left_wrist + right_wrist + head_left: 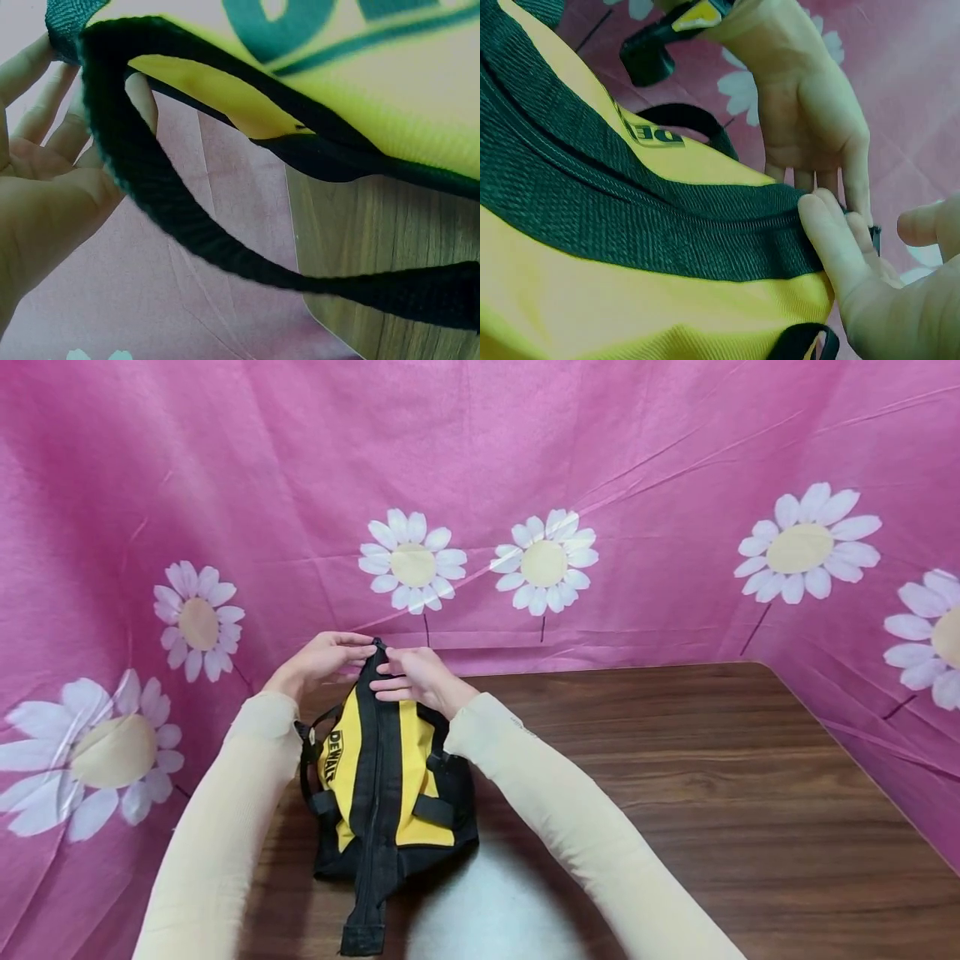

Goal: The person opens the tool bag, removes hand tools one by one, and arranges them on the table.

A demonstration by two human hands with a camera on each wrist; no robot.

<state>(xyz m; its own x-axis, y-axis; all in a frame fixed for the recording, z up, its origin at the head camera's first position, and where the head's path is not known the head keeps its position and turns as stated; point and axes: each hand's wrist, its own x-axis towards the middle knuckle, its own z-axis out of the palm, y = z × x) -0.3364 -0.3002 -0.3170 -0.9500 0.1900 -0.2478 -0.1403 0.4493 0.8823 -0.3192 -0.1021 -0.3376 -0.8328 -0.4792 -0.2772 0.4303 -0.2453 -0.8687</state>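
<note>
A yellow and black tool bag (415,760) with "DEWALT" lettering stands on the wooden table, a black zipper running along its top. At the bag's far end, my left hand (327,656) pinches the black end tab (67,30) with its fingertips. My right hand (423,677) is at the same end from the other side. Its fingers lie fairly straight against the black zipper band (727,244), with one digit apart from the cloth in the right wrist view. A black strap handle (180,206) loops in front of the left palm. The zipper's slider is too small to make out.
The brown wooden table (675,760) extends to the right of the bag. Pink cloth (480,435) with white daisies surrounds it at the back and sides. A black zipper end flap (365,902) hangs toward the near edge. The person's pale sleeves (570,810) flank the bag.
</note>
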